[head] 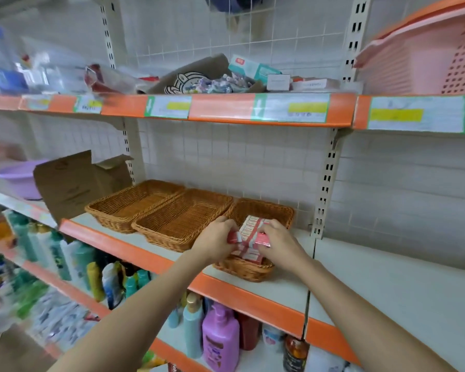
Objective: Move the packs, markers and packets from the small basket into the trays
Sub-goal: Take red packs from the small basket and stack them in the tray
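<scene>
Three wicker trays stand side by side on the middle shelf. The left tray and the middle tray hold nothing. The right tray holds a row of red-and-white packs. My left hand grips a red pack at the tray's left side. My right hand holds another red pack over the same tray. Both hands cover the tray's front part. No small basket is in sight.
An open cardboard box leans left of the trays, and a purple basin sits behind it. The upper shelf carries boxes, packets and a pink laundry basket. Bottles fill the shelf below. Bare white shelf extends to the right.
</scene>
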Action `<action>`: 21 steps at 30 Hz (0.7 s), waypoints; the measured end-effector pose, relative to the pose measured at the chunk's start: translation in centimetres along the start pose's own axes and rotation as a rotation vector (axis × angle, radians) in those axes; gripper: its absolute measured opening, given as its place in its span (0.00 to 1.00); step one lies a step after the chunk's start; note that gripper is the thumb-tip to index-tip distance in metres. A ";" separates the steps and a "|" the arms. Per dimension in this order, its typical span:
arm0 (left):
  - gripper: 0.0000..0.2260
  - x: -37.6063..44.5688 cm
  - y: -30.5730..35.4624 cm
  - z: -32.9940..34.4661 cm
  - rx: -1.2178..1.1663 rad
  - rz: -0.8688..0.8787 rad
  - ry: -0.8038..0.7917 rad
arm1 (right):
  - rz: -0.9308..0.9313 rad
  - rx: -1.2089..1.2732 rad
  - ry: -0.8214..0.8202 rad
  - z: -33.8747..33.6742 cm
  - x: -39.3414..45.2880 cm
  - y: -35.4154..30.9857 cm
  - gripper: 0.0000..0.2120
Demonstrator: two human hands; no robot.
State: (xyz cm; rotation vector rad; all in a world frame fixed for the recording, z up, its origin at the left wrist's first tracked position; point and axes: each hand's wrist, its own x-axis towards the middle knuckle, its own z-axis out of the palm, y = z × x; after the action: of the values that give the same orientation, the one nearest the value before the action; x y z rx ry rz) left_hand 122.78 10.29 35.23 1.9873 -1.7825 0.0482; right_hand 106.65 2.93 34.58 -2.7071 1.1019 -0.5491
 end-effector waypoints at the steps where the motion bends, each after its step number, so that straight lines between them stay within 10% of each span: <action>1: 0.14 0.6 -0.4 0.1 -0.001 -0.009 0.004 | 0.007 -0.003 -0.001 0.3 0.8 0.3 0.21; 21: 0.17 9.5 -5.1 4.0 0.006 0.256 -0.258 | 0.265 -0.260 -0.112 3.3 6.5 0.2 0.17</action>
State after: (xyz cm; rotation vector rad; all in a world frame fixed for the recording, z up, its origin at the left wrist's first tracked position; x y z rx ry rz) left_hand 127.97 0.22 33.16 1.8241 -2.1937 -0.1270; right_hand 112.11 -1.69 33.22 -2.6933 1.5639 -0.2233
